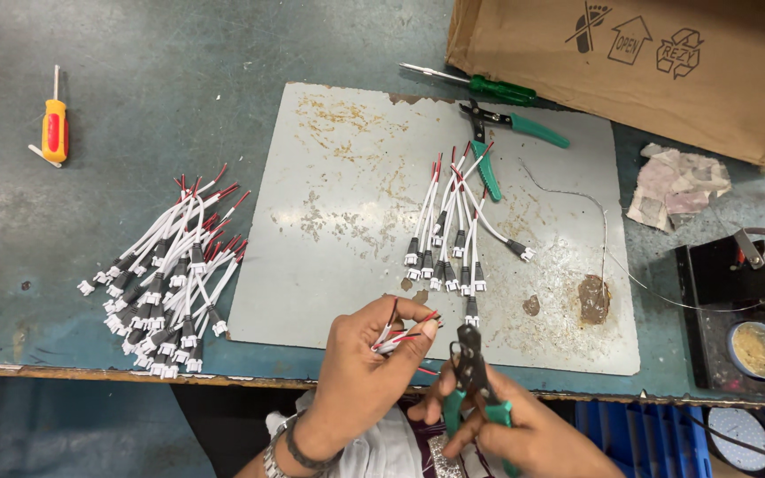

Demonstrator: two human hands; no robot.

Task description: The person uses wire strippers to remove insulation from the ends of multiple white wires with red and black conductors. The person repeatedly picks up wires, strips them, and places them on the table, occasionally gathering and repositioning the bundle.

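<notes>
Two wire-lead bundles (163,273) at 9 and (458,226) at centre, two screwdrivers (54,128) at 10 and (480,85) at 12, two green-handled pliers (511,124), (475,389), one cardboard box (639,62) at 1.

A metal watch band and dark bangle (298,453) circle the left wrist.

1. The light is bright and even. It seems to come from above.
2. Shadows are soft and small. Thin ones lie just beside the white wires (453,226) on the grey sheet (347,204).
3. The blue-green surface (179,80) has a pale shine at the far left.
4. Most things look sharp. The right hand (524,434) near the bottom edge is a little blurry.
5. The near edge of the surface bends a bit, as a wide lens does.
</notes>
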